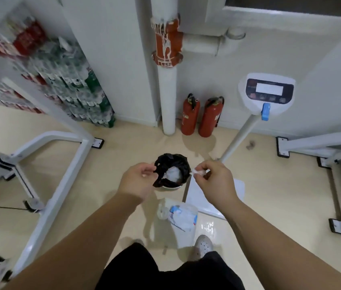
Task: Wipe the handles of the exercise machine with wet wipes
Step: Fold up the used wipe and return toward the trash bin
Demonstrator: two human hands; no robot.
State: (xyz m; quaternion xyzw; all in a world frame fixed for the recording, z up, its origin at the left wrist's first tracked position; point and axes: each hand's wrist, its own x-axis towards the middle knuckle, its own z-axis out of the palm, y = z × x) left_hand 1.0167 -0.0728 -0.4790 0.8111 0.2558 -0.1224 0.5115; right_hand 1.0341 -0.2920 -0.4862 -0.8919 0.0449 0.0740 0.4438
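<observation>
Just balled wipe [199, 171], no axis, R hand [211, 181].

Premises: a gym corner. White exercise-machine frames [60, 174] bolted to a beige floor [123, 143], a standing weighing scale [267, 93], two fire extinguishers [202, 116], stacked bottled drinks [71, 84].

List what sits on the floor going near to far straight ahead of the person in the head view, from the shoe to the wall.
White shoe → wet wipes pack → bin with black liner → white pipe, with two red fire extinguishers beside it at the wall.
</observation>
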